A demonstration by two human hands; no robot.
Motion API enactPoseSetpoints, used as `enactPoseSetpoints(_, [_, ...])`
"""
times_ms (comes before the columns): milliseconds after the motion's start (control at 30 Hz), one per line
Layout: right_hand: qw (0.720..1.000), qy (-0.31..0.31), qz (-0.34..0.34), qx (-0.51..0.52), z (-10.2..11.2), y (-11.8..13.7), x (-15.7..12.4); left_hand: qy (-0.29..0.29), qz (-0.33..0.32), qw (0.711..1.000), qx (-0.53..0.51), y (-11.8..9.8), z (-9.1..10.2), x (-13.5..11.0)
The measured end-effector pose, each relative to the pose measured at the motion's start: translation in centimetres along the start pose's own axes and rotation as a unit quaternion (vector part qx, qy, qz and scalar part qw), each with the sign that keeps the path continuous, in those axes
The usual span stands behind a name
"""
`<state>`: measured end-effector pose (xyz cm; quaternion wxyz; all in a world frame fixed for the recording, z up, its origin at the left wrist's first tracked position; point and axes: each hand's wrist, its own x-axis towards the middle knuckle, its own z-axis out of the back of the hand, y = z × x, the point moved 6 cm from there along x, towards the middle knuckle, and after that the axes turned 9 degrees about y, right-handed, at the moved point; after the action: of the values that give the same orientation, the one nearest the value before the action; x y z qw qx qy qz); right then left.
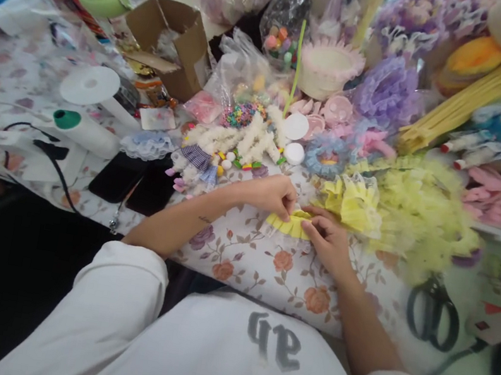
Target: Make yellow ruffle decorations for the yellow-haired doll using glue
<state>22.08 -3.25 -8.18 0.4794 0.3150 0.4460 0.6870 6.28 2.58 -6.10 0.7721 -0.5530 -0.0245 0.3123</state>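
Between my two hands, just above the flowered tablecloth, is a small piece of yellow pleated ruffle trim (291, 225) with a white lace edge. My left hand (278, 195) pinches it from the upper left, fingertips closed on its top edge. My right hand (326, 235) grips its right end between thumb and fingers. Close behind my right hand lies more yellow lace-edged ruffle (354, 201), beside a heap of pale yellow tulle (424, 210). The fingertips partly cover the piece.
White fluffy pieces (253, 140), white discs (296, 127) and a blue ruffled ring (326, 154) lie beyond my hands. Two dark phones (118, 177), a thread cone (87, 131) and a spool (89, 85) are at left. Black-handled scissors (433, 314) lie at right. A cardboard box (186, 55) stands behind.
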Motion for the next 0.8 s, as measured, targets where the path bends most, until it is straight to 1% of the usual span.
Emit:
enactPoseSetpoints(200, [1.0, 0.002, 0.024, 0.016, -0.1, -0.1, 0.2, -0.005, -0.003, 1.0, -0.007, 0.2, 1.0, -0.1])
enactPoseSetpoints(367, [0.999, -0.016, 0.026, 0.032, 0.0, 0.0, 0.2, 0.002, 0.005, 1.0, -0.02, 0.4, 1.7, -0.3])
enactPoseSetpoints(533, [0.998, -0.026, 0.042, 0.031, 0.0, 0.3, 0.1, -0.021, 0.01, 1.0, 0.02, -0.1, 1.7, -0.7])
enactPoseSetpoints(600, [0.996, -0.054, 0.063, 0.018, 0.3, 0.8, -0.3, -0.035, 0.004, 0.998, 0.045, -0.7, 1.6, -0.9])
enactPoseSetpoints(633, [0.994, -0.08, 0.078, -0.001, 0.6, 1.1, -0.6, -0.044, 0.0, 0.997, 0.06, -1.0, 1.6, -1.0])
enactPoseSetpoints(733, [0.972, -0.177, 0.125, -0.088, 1.4, 2.5, -1.8, -0.071, -0.007, 0.991, 0.109, -2.0, 1.4, -1.4])
enactPoseSetpoints(800, [0.96, -0.21, 0.142, -0.121, 1.5, 3.3, -2.2, -0.079, -0.008, 0.988, 0.136, -2.6, 1.1, -1.6])
